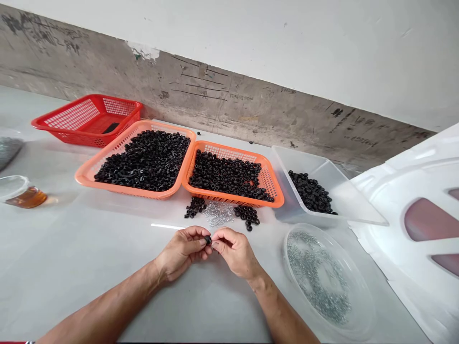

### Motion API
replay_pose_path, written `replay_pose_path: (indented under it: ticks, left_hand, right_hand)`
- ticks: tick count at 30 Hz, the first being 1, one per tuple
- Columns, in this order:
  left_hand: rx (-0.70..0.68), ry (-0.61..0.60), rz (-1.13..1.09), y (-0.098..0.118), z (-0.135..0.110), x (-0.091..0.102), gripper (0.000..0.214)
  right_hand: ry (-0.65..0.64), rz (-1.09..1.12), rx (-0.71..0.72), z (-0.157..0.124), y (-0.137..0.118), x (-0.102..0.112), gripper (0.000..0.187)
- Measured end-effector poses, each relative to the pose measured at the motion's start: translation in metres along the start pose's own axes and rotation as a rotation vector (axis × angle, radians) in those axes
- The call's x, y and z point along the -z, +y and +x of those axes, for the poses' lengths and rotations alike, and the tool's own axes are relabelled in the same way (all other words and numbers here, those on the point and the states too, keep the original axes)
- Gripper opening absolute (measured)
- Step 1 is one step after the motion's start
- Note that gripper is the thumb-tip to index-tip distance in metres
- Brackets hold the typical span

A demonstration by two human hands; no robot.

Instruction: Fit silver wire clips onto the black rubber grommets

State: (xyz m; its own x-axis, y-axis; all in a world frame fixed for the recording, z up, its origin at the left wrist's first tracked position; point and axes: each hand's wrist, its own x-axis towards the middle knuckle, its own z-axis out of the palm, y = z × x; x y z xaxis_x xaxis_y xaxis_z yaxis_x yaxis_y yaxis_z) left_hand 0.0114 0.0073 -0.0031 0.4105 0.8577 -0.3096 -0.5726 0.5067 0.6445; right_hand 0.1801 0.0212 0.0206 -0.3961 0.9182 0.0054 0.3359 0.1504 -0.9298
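Note:
Between thumb and fingers, my left hand (183,252) grips a small black ring-like part (207,240). My right hand (234,250) is pinched closed against the right side of that part; anything between its fingertips is too small to make out. Just beyond the hands, a spread of tiny shiny metal pieces (218,213) lies on the table. Left of it is a small heap of black tube-like pieces (195,207), and right of it a cluster of black rings (246,215).
Behind stand an orange basket (161,193) and a smaller orange basket (233,197), both full of black parts. A red basket (71,134) is back left, a clear bin (322,165) back right. A round clear tray (287,258) holds tiny pieces. A cup (27,197) of amber liquid sits left.

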Motion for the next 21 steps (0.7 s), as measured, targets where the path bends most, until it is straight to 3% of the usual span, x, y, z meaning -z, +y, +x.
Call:
replay_pose_path:
  ticks: [9, 14, 18, 21]
  left_hand:
    - [-0.018, -0.034, 0.097, -0.004, -0.002, 0.001, 0.020]
    - [0.020, -0.056, 0.064, -0.003, -0.003, -0.001, 0.019]
    - [0.058, -0.104, 0.023, -0.001, -0.004, -0.002, 0.016]
    - [0.089, -0.197, 0.013, 0.000, -0.007, -0.001, 0.016]
  right_hand:
    - [-0.072, 0.103, -0.135, 0.003, 0.000, -0.001, 0.010]
    - [-0.128, 0.094, -0.106, 0.005, 0.006, 0.005, 0.017]
    - [-0.033, -0.100, -0.047, 0.014, 0.009, 0.015, 0.015]
    - [-0.001, -0.375, 0.096, 0.029, 0.009, 0.012, 0.010]
